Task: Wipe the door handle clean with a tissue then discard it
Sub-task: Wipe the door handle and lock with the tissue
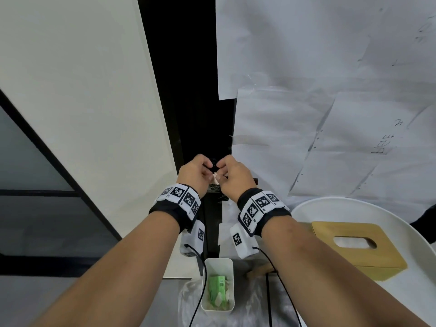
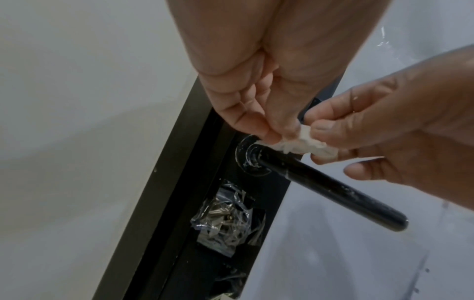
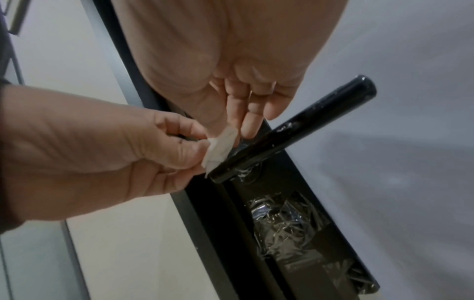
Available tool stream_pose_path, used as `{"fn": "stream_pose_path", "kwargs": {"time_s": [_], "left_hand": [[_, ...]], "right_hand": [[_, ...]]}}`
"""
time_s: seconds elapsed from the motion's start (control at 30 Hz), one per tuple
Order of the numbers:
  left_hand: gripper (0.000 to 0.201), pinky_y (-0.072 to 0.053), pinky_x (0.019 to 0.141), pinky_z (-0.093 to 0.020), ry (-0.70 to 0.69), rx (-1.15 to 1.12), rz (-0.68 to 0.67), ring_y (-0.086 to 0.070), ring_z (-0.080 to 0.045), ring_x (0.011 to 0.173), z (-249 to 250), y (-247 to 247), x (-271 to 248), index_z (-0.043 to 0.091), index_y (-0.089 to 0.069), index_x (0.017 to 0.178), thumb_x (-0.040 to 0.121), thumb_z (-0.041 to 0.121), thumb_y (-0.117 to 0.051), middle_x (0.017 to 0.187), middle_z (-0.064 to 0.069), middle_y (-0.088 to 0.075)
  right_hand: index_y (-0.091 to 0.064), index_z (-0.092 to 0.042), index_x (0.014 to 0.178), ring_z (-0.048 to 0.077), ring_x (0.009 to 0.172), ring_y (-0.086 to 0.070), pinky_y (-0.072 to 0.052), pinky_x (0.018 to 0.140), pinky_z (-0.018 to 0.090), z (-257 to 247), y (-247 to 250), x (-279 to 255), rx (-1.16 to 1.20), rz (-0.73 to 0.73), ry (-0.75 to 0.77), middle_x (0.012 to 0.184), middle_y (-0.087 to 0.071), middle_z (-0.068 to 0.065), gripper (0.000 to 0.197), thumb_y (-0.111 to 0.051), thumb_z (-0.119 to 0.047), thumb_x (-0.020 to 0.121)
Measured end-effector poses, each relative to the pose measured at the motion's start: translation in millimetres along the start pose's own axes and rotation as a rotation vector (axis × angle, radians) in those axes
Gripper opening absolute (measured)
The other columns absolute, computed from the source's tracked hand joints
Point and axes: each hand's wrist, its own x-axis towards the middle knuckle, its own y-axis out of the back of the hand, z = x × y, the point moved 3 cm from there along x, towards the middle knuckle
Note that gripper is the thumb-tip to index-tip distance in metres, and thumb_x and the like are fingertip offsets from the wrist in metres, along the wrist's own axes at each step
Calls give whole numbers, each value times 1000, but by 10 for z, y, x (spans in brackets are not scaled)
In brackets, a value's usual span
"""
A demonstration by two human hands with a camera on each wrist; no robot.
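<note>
Above the door handle [image 2: 320, 186], both hands pinch the tissue [image 2: 302, 145].

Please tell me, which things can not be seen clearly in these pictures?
- Door handle: head view, both hands cover it.
- Tissue: wrist views, fingers hide most of it.
- Bin contents: head view, too small to name.
- Writing on paper: head view, too faint.

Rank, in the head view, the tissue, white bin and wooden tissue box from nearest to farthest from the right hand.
1. Tissue, pinched between the right hand and left hand.
2. White bin, below, on the floor.
3. Wooden tissue box, far right, on the round table.
</note>
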Motion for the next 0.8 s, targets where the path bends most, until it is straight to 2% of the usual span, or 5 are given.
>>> {"fn": "stream_pose_path", "kwargs": {"time_s": [0.17,0.4,0.57,0.73,0.8], "left_hand": [[28,-52,80,-25,86,54,-22,-64,-14,85,-175,-118,42,18,-66,106,80,18,-75,93,3,-65],[21,-51,74,-20,162,27,23,-63,-12,78,-182,-149,69,15,-69,100,80,13,-74,86,4,-64],[21,-51,82,-21,207,5,-27,-66,-13,84,-213,-135,95,17,-69,102,82,14,-73,91,2,-68],[14,-45,57,-3,236,-46,8,-59,-3,59,-232,-144,130,12,-70,93,82,3,-69,68,6,-62],[13,-46,60,-7,216,-1,5,-60,-7,60,-221,-142,120,14,-71,89,80,4,-70,63,8,-60]], "right_hand": [[-59,-18,114,23,94,-57,-50,83,37,40,79,53,-135,35,43,101,-59,5,36,-51,1,84],[-63,-14,115,26,108,-49,-45,90,38,89,-26,56,-368,-62,139,112,-54,9,26,-55,-20,91],[-65,-14,108,26,104,-55,-46,85,34,53,82,147,-221,32,19,110,-57,10,20,-54,-15,91],[-71,-16,103,25,102,-60,-50,87,34,-56,-56,213,-202,-52,21,108,-63,8,23,-53,-11,90],[-70,-15,106,25,105,-59,-50,89,33,-77,-55,209,-237,-104,36,111,-65,7,24,-53,-10,90]]}}
